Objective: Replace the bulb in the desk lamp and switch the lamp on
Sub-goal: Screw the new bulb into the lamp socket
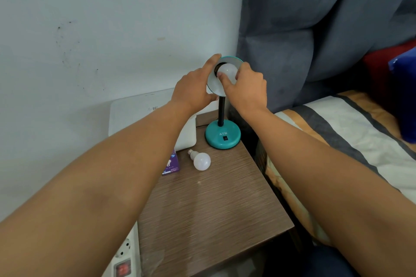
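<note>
Two hands (191, 91) (247, 90), seemingly on shade (213, 84), bulb (228, 71)

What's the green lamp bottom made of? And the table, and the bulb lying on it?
Lamp base: smooth glossy teal, painted metal or plastic. Table: brown streaky grain, probably wood-look laminate. Loose bulb: frosted white dome, plastic or glass; silvery metal screw end.

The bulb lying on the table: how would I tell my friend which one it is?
Find the brown bedside table beside the bed. Near the teal lamp base, next to a purple box, a white bulb lies on its side. The other bulb sits in the lamp shade, gripped by the right hand; this one lies untouched, screw end showing.
</note>
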